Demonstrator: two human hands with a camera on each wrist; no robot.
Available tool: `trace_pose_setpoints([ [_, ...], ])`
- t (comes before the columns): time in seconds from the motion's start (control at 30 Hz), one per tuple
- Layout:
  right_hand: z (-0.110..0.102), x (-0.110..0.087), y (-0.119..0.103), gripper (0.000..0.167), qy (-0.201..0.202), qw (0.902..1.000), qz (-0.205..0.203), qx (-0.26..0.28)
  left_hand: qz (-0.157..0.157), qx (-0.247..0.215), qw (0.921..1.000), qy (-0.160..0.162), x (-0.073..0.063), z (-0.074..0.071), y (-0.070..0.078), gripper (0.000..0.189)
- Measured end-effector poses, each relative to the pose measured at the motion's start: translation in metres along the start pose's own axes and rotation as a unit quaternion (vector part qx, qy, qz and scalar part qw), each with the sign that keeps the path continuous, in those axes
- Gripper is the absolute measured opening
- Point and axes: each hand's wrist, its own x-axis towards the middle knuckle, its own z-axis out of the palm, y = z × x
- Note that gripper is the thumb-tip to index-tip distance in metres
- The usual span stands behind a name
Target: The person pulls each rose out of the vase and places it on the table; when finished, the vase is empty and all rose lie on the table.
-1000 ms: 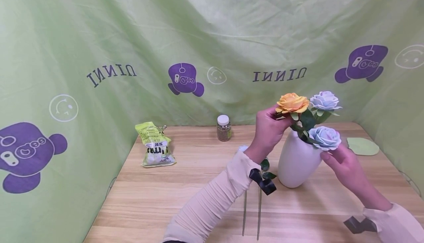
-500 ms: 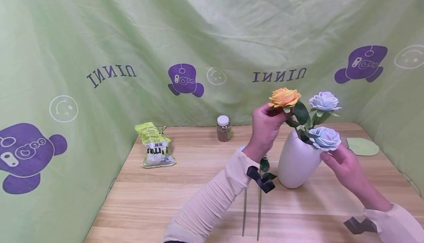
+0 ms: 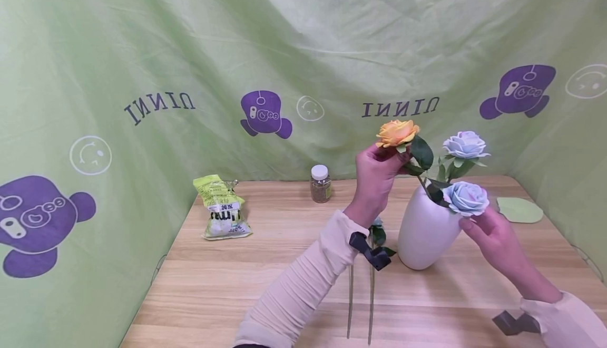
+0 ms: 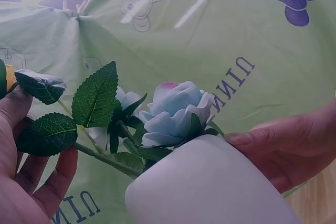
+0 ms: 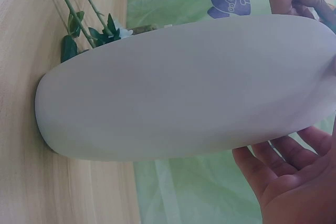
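In the head view, right of centre, the left hand (image 3: 377, 174) pinches an orange rose (image 3: 397, 134) just below its bloom; the thumb and forefinger are closed on it, while the left wrist view shows the other fingers apart and only loosely bent. The orange rose leans toward the left of the frame, and its stem slants down into the mouth of a white vase (image 3: 422, 232).

The white vase stands on the bench (image 3: 189, 295) in the right half of the head view. The right hand (image 3: 498, 237) holds it near the top on its right side, fingers bent around the wall. In the right wrist view the vase lies across the middle of the frame, with several fingertips against its lower edge.

Two pale blue roses also sit in the vase: an upper blue rose (image 3: 466, 144) rises behind the rim, and a lower blue rose (image 3: 467, 199) hangs over the rim just above the right thumb.

Left of the vase, two stems (image 3: 371, 306) lie on the bench, their flower ends partly hidden by the left forearm. A lidded jar (image 3: 321, 184) stands at the back near the middle, a green and white bag (image 3: 223, 208) lies at left, and a pale green pad (image 3: 521, 210) lies behind the right hand. A green curtain (image 3: 332, 31) with purple figures fills the upper frame.
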Motion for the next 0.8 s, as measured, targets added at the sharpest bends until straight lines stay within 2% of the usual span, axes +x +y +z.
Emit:
trace_pose_setpoints([
  [0.17, 0.0, 0.0, 0.0, 0.063, -0.003, 1.0, 0.002, 0.009, 0.004, -0.015, 0.9999, -0.001, 0.001, -0.002, 0.003, 0.033],
  [0.4, 0.0, 0.0, 0.0, 0.063, -0.007, 0.9999, 0.004, 0.014, 0.008, -0.034, 0.9992, 0.016, 0.002, -0.004, 0.005, 0.032],
  [0.67, -0.001, 0.0, 0.0, 0.063, -0.007, 0.9998, 0.009, 0.015, 0.019, -0.06, 0.9979, 0.015, 0.007, -0.008, 0.008, 0.034],
  [0.73, -0.001, 0.0, 0.0, 0.064, -0.008, 0.9998, 0.011, 0.012, 0.026, -0.072, 0.9969, 0.017, 0.009, -0.009, 0.009, 0.041],
  [0.8, -0.001, 0.0, 0.0, 0.064, -0.008, 0.9998, 0.014, 0.009, 0.031, -0.084, 0.9959, 0.015, 0.01, -0.011, 0.011, 0.057],
])
